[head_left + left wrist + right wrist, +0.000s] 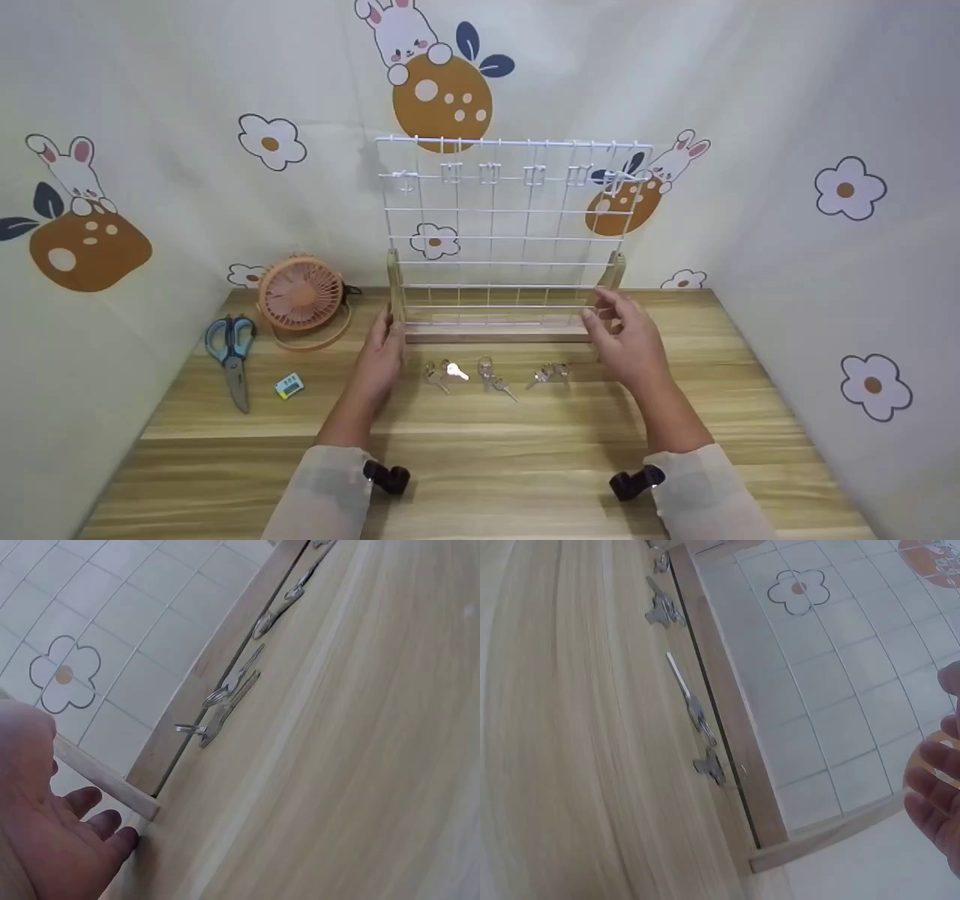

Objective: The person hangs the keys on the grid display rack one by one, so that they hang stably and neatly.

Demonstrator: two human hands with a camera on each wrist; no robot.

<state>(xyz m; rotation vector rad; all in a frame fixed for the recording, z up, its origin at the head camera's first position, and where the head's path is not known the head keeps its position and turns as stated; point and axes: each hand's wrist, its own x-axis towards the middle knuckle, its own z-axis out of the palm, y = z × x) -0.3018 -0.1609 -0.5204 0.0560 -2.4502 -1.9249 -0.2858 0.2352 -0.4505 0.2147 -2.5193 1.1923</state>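
Note:
A white wire grid rack (491, 238) stands upright in a wooden base (495, 337) at the back of the table. My left hand (381, 361) is beside the base's left end, its fingers (105, 823) loosely bent along the outer side of the wooden foot (112, 784). At the right post, my right hand (630, 341) has its thumb and fingers apart, with nothing seen between them in the right wrist view. Small silver keys lie in front of the base in three groups: left (437, 377), middle (496, 381) and right (550, 373).
Several white hooks (490, 173) hang along the grid's upper wires. Left of the rack are an orange fan (302, 295), scissors (234, 364) with blue-and-black handles, and a small digital timer (288, 385). Patterned cloth (322, 67) encloses the table's back and sides.

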